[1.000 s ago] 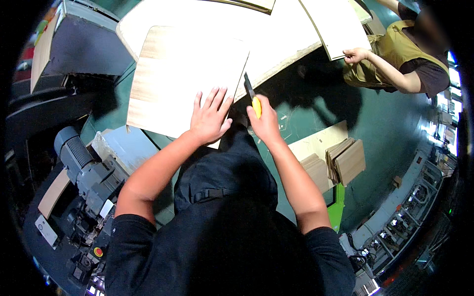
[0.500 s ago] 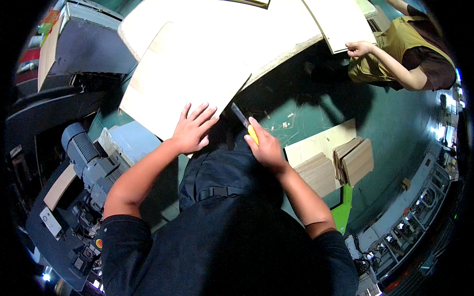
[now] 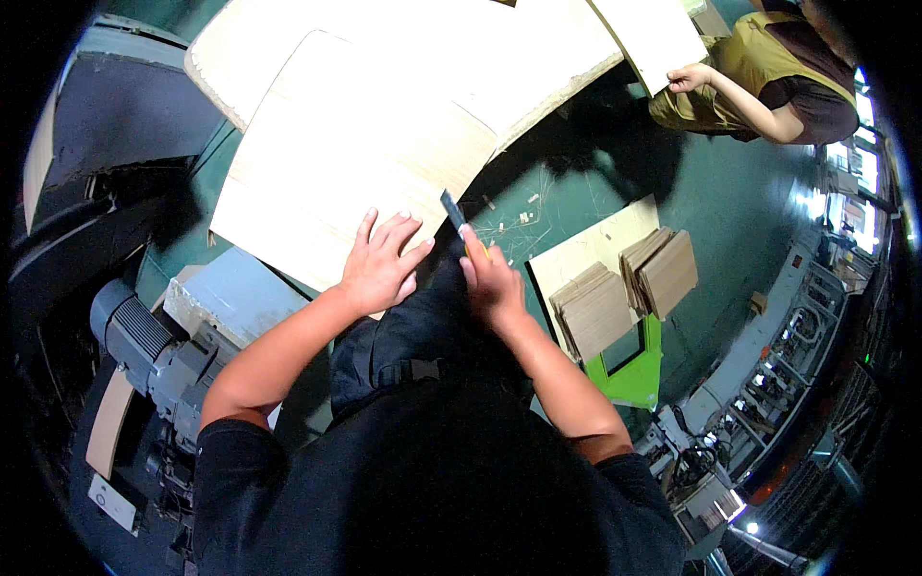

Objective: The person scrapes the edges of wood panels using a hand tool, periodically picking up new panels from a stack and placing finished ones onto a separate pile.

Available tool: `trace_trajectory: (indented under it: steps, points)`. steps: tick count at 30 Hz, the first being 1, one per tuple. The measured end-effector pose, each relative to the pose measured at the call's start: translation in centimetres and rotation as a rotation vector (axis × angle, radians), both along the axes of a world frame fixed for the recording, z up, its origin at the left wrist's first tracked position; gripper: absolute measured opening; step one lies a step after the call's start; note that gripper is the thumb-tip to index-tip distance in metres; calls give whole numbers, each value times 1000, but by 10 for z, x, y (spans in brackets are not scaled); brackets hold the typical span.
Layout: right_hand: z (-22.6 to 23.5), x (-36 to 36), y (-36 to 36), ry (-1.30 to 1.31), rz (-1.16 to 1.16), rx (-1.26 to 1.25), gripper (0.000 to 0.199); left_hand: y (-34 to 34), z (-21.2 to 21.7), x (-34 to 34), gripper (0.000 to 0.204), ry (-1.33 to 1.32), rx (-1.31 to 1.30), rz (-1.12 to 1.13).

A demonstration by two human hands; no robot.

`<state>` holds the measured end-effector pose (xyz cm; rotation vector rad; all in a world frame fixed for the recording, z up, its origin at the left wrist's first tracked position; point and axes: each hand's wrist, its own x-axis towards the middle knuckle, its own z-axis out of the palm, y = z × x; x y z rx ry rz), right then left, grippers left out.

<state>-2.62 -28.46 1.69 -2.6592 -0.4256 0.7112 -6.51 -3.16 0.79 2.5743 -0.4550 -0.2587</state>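
A pale wood sheet (image 3: 336,173) with a rounded far corner lies on a light worktop in front of me. My left hand (image 3: 381,269) rests on its near edge, fingers stretched out and spread on the surface. Just right of the sheet's edge, my right hand (image 3: 495,280) is closed around a utility knife (image 3: 451,211) with a yellow handle. Its dark blade points up and away, close to the sheet's right edge; I cannot tell whether it touches. Most of the handle is hidden by my fingers.
At the far right a co-worker's hand (image 3: 690,79) holds the edge of another pale panel (image 3: 653,43). Stacks of small wood pieces (image 3: 591,312) sit on a board at my right, beside a bright green frame (image 3: 642,370). A grey motor (image 3: 134,326) stands at my left.
The knife and my right hand have shifted slightly up and left, with the blade turned more upright. My left hand stays on the sheet. The whole view has turned a little.
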Motion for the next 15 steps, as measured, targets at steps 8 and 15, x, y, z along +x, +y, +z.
trace_trajectory:
  steps: [8,15]
  points:
    - [-6,79,15,-272,15,22,56,4,1,1,72,17,-38,-6]
    - [13,20,14,-150,88,18,60,5,-9,-2,72,52,-77,17]
